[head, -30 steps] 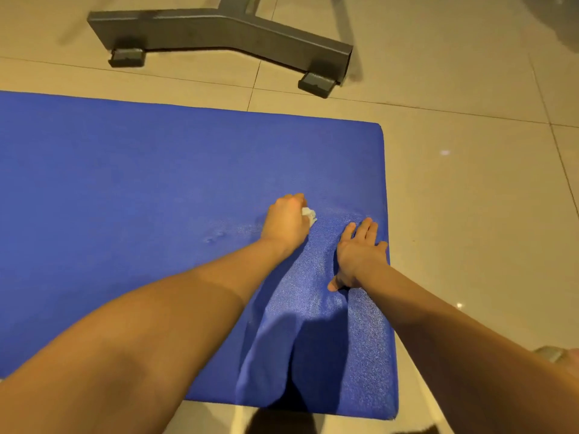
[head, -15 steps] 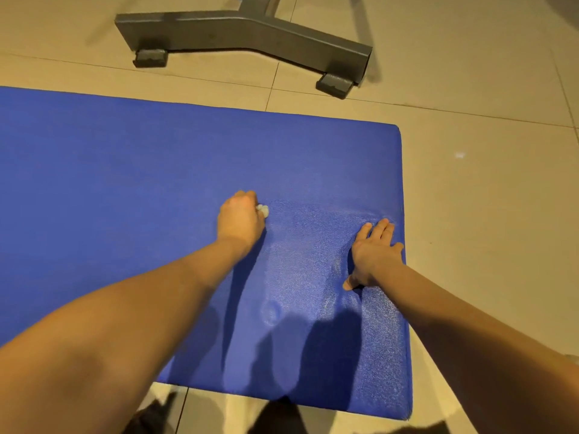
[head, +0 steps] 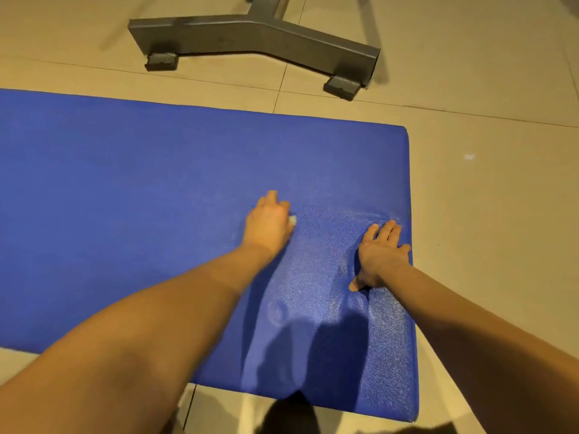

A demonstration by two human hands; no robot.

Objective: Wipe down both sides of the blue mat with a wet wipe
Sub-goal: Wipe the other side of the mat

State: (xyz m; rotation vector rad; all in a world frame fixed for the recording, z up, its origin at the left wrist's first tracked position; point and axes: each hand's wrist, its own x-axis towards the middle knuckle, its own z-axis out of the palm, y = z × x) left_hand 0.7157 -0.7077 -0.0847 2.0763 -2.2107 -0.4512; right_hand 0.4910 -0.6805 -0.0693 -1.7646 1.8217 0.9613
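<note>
My L hand [head: 268, 225] is curled tight round the wipe [head: 293, 219], w/ just a small white bit poking out on the R side of my fist. The fist sits on the mat [head: 156, 183], which lies flat on the floor [head: 485, 214] & runs far off to the L of my grip. My R hand [head: 380, 255] is off to the R of the wipe, not touching it. It is flat w/ fingers straight, pressing the mat right by its R edge. The mat looks shiny between my hands & nearer to me. Past my hands, beyond the mat's far edge, a gray stand [head: 250, 36] sits on the floor.
</note>
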